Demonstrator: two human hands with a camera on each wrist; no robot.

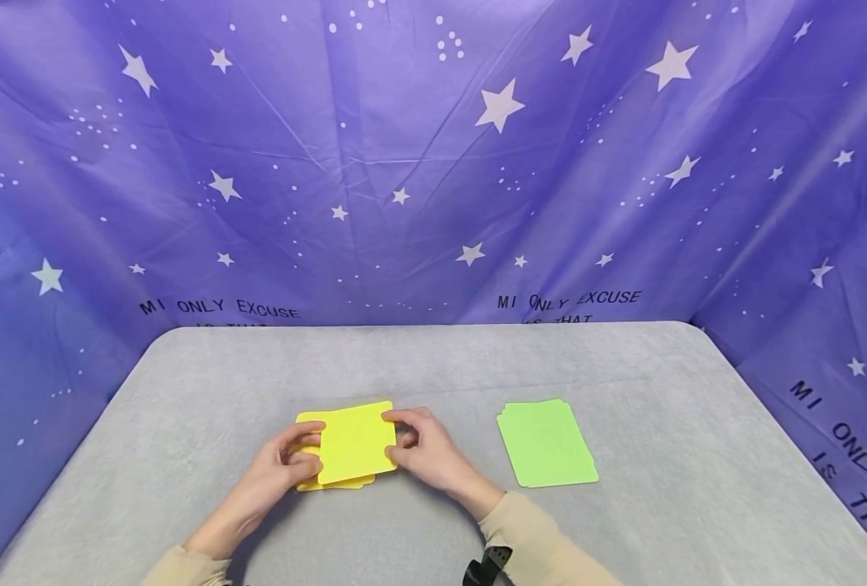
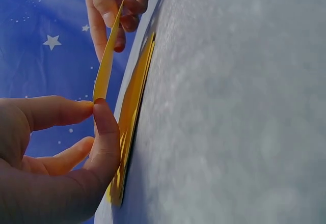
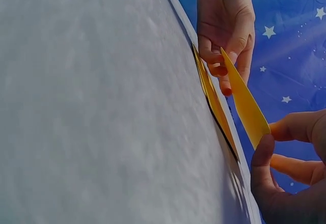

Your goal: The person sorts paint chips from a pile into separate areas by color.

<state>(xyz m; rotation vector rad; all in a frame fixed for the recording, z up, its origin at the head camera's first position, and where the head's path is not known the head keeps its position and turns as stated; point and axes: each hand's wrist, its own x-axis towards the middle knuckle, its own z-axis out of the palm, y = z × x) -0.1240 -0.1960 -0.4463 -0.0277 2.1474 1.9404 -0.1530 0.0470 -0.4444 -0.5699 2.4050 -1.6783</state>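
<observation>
A yellow card (image 1: pixel 357 443) with rounded corners is held up between both hands. My left hand (image 1: pixel 275 465) pinches its left edge between thumb and fingers, and my right hand (image 1: pixel 431 456) pinches the right edge the same way. Below it a stack of yellow cards (image 1: pixel 345 483) lies on the table, partly hidden by the raised card. In the left wrist view the lifted card (image 2: pixel 104 71) stands apart from the yellow stack (image 2: pixel 133 107), slightly tilted. The right wrist view shows the same gap between card (image 3: pixel 247 104) and stack (image 3: pixel 216 102).
A slightly fanned stack of light green cards (image 1: pixel 548 443) lies to the right of my hands on the grey table (image 1: pixel 667 423). Purple cloth (image 1: pixel 404 122) with white stars hangs behind the table and along its sides. A black strap (image 1: pixel 487 566) sits at the right wrist.
</observation>
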